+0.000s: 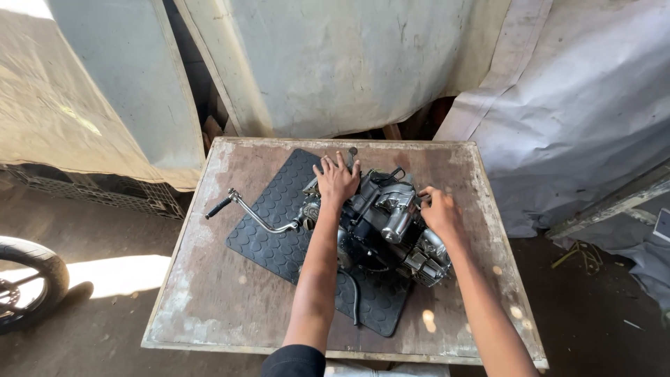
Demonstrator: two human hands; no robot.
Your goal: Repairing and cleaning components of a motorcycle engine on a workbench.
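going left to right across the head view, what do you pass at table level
wheel → kick lever → left hand → engine → right hand → table's right edge

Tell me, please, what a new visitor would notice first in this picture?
First, the grey motorcycle engine on a black rubber mat in the middle of the worn wooden table. The left hand rests on its far side, the right hand on its right end. A kick-start lever sticks out leftward.
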